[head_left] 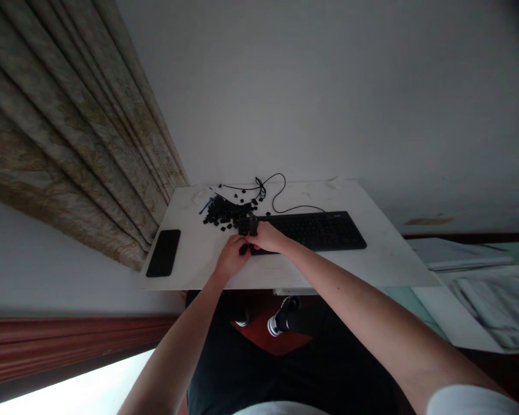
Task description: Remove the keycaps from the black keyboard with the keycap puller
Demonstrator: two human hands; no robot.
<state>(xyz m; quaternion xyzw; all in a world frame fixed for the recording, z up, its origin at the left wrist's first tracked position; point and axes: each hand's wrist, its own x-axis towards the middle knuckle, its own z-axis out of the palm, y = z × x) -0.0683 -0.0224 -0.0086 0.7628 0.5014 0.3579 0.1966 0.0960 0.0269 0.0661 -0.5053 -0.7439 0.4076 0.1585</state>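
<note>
A black keyboard (pixel 328 233) lies across the white table, its left end under both hands. My left hand (pixel 233 256) is at that end, with finger and thumb closed around the front left corner. Right beside it, my right hand (pixel 269 236) is closed above the keys. A small dark upright piece (pixel 253 223) shows at its fingers; its kind is too dim to make out. Behind the hands and to the left is a heap of loose black keycaps (pixel 221 211), several of them scattered around it. The fingertips are partly hidden.
A thin blue stick-like item (pixel 206 206) lies by the heap. The black cable (pixel 279 196) loops behind the keyboard. A dark phone (pixel 164 253) lies at the table's left edge. Curtains (pixel 90 115) hang on the left, and papers (pixel 493 300) lie at the right.
</note>
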